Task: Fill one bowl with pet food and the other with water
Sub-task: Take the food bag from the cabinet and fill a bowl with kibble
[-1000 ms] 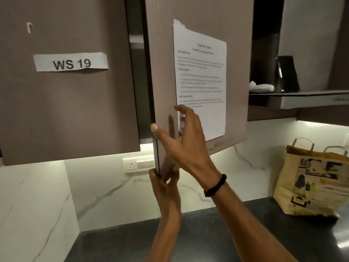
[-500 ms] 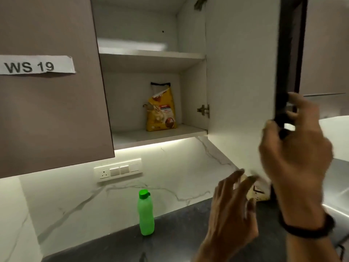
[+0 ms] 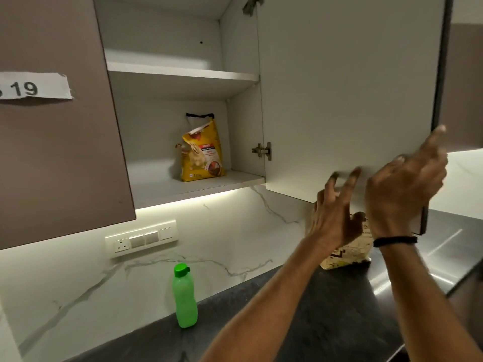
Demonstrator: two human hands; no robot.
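Both hands are raised, fingers loosely spread, holding nothing: the left hand [image 3: 334,218] before the open cabinet door [image 3: 339,87], the right hand [image 3: 400,194] blurred at its outer edge, contact unclear. From the left: a paper label [image 3: 36,86] on a closed door, the yellow pet food bag [image 3: 202,152] upright on the lower shelf [image 3: 156,186], a switch plate [image 3: 142,239] on the marble wall [image 3: 78,278], a green bottle [image 3: 184,296] on the dark countertop [image 3: 313,322], and a paper bag [image 3: 345,254] behind the hands.

Your yellow pet food bag [image 3: 202,152] stands upright, top torn open, on the lower shelf [image 3: 162,186], left of your left hand [image 3: 333,220]. The capped green bottle [image 3: 184,296] stands upright, below and left of that hand.
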